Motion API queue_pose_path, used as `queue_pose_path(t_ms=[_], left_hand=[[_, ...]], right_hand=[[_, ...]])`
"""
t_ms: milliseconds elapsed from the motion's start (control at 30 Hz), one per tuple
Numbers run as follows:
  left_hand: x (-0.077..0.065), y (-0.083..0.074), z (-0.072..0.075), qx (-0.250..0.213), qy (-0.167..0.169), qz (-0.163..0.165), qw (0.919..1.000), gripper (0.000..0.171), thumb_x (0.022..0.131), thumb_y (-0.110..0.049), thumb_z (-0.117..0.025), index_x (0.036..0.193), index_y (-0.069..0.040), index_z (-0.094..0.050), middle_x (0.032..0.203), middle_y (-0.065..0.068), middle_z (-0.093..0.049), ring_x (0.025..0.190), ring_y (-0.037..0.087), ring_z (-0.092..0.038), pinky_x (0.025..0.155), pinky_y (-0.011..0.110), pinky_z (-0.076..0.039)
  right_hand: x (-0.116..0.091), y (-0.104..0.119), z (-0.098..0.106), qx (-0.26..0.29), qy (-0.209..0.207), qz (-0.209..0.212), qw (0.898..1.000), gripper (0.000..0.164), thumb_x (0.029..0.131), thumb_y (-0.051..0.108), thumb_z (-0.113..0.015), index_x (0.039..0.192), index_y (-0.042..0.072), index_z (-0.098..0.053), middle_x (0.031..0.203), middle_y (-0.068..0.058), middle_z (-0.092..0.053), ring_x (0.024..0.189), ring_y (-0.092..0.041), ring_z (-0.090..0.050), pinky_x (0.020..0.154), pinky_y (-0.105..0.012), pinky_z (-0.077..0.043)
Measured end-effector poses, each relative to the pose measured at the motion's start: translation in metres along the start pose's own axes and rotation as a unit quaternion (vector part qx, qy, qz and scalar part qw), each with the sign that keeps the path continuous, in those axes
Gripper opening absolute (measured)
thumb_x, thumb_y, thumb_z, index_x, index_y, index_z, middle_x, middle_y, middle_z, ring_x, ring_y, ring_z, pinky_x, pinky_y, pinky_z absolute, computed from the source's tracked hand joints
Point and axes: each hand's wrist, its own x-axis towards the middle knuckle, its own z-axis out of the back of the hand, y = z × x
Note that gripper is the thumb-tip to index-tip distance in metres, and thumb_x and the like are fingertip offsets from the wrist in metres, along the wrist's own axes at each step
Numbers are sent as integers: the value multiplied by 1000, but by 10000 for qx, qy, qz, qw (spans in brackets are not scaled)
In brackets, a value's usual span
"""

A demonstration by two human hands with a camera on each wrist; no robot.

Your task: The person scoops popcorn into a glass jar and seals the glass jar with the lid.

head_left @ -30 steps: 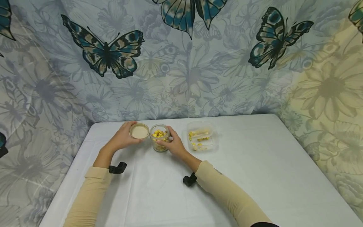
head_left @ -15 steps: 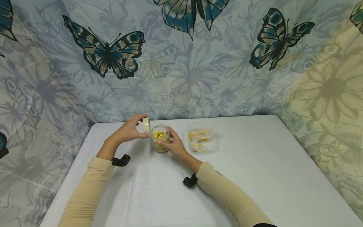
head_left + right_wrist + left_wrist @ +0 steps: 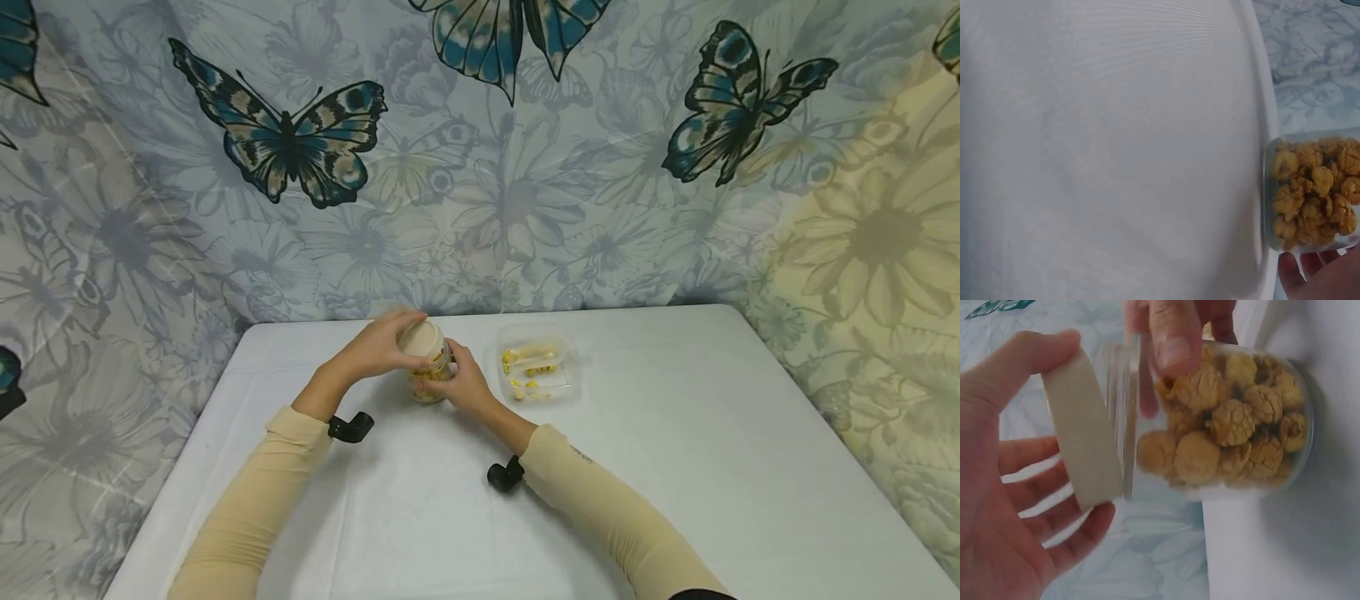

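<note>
A clear jar (image 3: 1222, 425) of golden-brown popcorn balls stands upright near the table's back edge. My right hand (image 3: 470, 387) grips its side, and in the left wrist view a thumb (image 3: 1174, 347) of that hand presses on the glass. My left hand (image 3: 378, 347) holds a cream-coloured round lid (image 3: 1085, 431) by its edge, thumb on one side and fingers on the other. The lid sits tilted at the jar's mouth: one side is close to the rim, the other stands away from it. In the right wrist view the popcorn (image 3: 1316, 194) shows through the glass.
A clear plastic container (image 3: 568, 385) with a few yellow pieces stands on the white table (image 3: 675, 433), right of the jar. Behind the table hangs a cloth backdrop (image 3: 517, 200) printed with butterflies and flowers.
My left hand has moved right with the lid, turning it from underside up, through on edge, to top up over the jar's mouth. The right hand and jar have stayed in place.
</note>
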Motion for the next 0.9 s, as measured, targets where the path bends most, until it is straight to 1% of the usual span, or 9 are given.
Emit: queue_pose_path(t_ms=[167, 333, 433, 633, 700, 733, 767, 833, 900], left_hand=[[4, -6, -2, 558, 203, 139, 9981, 83, 78, -48, -77, 144, -8, -48, 143, 17, -49, 124, 35, -51, 94, 51, -49], [7, -16, -1, 1075, 308, 126, 9937, 85, 78, -53, -76, 143, -6, -49, 141, 19, -51, 123, 38, -50, 95, 53, -48], [7, -21, -2, 1395, 212, 198, 9898, 84, 77, -56, -75, 141, -6, -52, 136, 18, -54, 118, 36, -53, 93, 50, -49], [8, -30, -6, 1912, 6, 348, 9809, 82, 76, -61, -73, 132, -4, -59, 121, 16, -61, 100, 31, -59, 78, 44, -53], [7, -29, -4, 1890, 150, 293, 9814, 81, 76, -58, -75, 133, -4, -57, 120, 16, -60, 100, 31, -58, 79, 43, -53], [7, -28, -2, 1760, 286, 224, 9837, 79, 77, -54, -76, 135, -4, -56, 124, 16, -59, 105, 33, -57, 81, 44, -52], [7, -26, 0, 1581, 456, 83, 9863, 77, 78, -49, -77, 137, -5, -54, 129, 17, -57, 111, 34, -56, 85, 45, -52], [9, -19, 7, 1089, 916, -368, 9891, 72, 81, -33, -78, 142, -6, -50, 141, 17, -51, 122, 35, -52, 91, 46, -50], [11, -12, 12, 535, 1383, -712, 9864, 73, 80, -17, -75, 146, -6, -45, 151, 15, -43, 130, 35, -46, 96, 46, -47]], right_hand=[[1, 2, 2, -14, 113, -231, 9997, 73, 79, 23, -82, 141, 12, -46, 139, -7, -51, 130, -22, -47, 109, -45, -41], [0, 6, 6, 163, 202, -631, 9977, 82, 79, 25, -82, 146, 12, -37, 143, -8, -49, 133, -25, -47, 108, -46, -42], [1, 6, 7, 246, 291, -648, 9972, 84, 79, 26, -81, 148, 13, -34, 144, -10, -48, 132, -26, -47, 107, -46, -44], [2, 1, 6, 223, 370, -606, 9972, 87, 80, 23, -79, 151, 16, -30, 145, -10, -47, 131, -28, -49, 104, -45, -47], [2, 1, 4, 164, 364, -565, 9976, 87, 80, 24, -79, 151, 16, -30, 145, -10, -47, 131, -27, -49, 103, -44, -48], [1, 6, 5, 184, 387, -570, 9975, 86, 81, 23, -78, 151, 14, -30, 146, -11, -47, 132, -28, -49, 104, -45, -47], [-2, 13, 7, 167, 403, -579, 9974, 84, 82, 22, -78, 151, 12, -31, 145, -12, -48, 131, -29, -49, 104, -46, -46], [-1, 14, 7, 107, 379, -597, 9974, 84, 81, 22, -79, 150, 12, -33, 142, -11, -50, 129, -27, -50, 105, -46, -45], [0, 14, 8, 50, 368, -595, 9975, 83, 80, 23, -80, 149, 11, -35, 139, -10, -53, 127, -26, -51, 105, -46, -44]])
